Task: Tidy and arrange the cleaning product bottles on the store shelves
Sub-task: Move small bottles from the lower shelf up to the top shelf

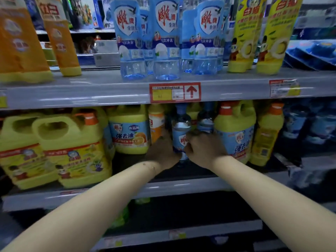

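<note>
A clear blue detergent bottle [180, 135] with a blue label stands upright on the middle shelf [181, 188], in a dark gap between yellow jugs. My left hand [161, 150] grips its left side and my right hand [203, 150] grips its right side, fingers curled round the body. A second blue bottle [205, 122] stands just behind to the right. The lower part of the held bottle is hidden by my hands.
Yellow jugs [72, 150] fill the middle shelf at left; another yellow jug [234, 131] stands right of my hands. The upper shelf [109, 91] carries blue bottles [165, 39], orange bottles [60, 33] and yellow bottles [274, 33]. A red price tag [174, 92] hangs on its edge.
</note>
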